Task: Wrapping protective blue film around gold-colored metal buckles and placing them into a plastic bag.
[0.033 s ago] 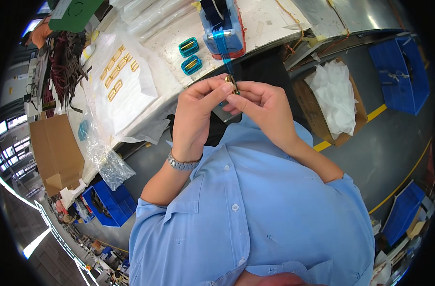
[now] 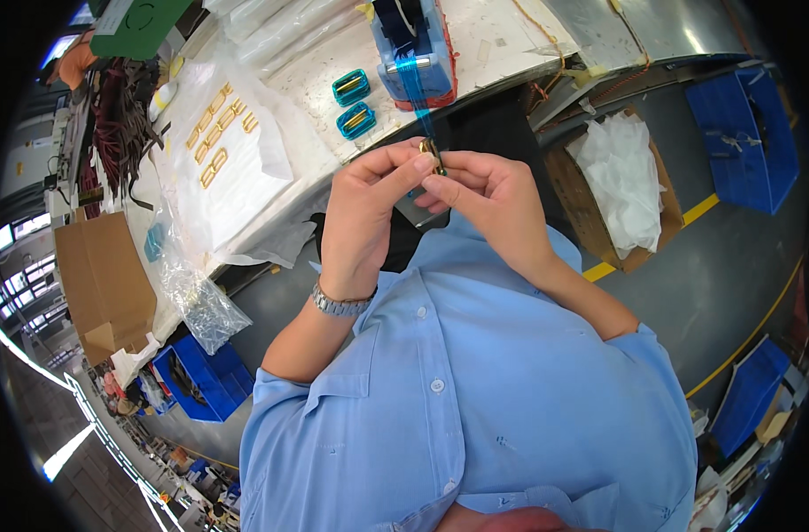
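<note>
In front of my chest, at the table's edge, my left hand [image 2: 362, 208] and my right hand [image 2: 504, 206] pinch a small gold buckle [image 2: 430, 152] between thumbs and fingers. A strip of clear blue tape [image 2: 416, 93] runs down to it from a blue tape dispenser [image 2: 436, 69]. Fingers cover much of the buckle, and a bit of blue shows below it. Left of the dispenser lie two gold pieces wrapped in blue film, a farther wrapped piece [image 2: 351, 87] and a nearer one [image 2: 356, 121]. Several bare gold buckles [image 2: 214, 167] rest in rows on white paper [image 2: 245, 191].
A cardboard box [image 2: 574, 191] holding white plastic stands on the floor to the right, with a blue bin [image 2: 748, 146] beyond. At left are an upright brown carton [image 2: 107, 279], a clear plastic bag [image 2: 211, 312] and another blue bin [image 2: 211, 386]. Dark straps [image 2: 121, 115] hang at far left.
</note>
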`<state>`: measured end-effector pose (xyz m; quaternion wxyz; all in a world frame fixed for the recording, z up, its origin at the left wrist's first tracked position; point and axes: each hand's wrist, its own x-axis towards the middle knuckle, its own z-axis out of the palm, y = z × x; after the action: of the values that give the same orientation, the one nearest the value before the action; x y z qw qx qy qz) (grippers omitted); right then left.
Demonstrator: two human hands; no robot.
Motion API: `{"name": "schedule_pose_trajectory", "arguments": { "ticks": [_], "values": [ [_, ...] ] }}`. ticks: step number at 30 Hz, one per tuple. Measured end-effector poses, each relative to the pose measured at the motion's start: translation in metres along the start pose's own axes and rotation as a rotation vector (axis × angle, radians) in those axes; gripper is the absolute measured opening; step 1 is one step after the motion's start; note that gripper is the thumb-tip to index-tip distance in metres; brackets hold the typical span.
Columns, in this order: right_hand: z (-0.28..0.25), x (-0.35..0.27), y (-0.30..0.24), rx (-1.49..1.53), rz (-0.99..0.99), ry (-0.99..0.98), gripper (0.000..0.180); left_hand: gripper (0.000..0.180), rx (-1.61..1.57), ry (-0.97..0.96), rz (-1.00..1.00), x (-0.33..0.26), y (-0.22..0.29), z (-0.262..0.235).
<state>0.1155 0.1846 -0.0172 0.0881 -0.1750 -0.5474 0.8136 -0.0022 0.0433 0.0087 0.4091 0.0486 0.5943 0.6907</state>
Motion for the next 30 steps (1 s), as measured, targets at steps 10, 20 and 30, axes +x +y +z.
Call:
{"name": "schedule_pose_trajectory", "arguments": {
  "ticks": [10, 20, 30],
  "values": [
    [-0.005, 0.001, -0.005, 0.112, 0.05, -0.053, 0.034, 0.015, 0.234, 0.065, 0.266, 0.003, 0.003, -0.005],
    [-0.006, -0.003, -0.008, 0.224, 0.135, -0.068, 0.033, 0.02, 0.113, -0.099, 0.1, 0.014, -0.016, -0.003],
    [-0.013, 0.0, -0.012, 0.056, 0.148, -0.118, 0.023, 0.024, -0.007, -0.116, -0.15, 0.021, -0.01, -0.015]
  ]
}}
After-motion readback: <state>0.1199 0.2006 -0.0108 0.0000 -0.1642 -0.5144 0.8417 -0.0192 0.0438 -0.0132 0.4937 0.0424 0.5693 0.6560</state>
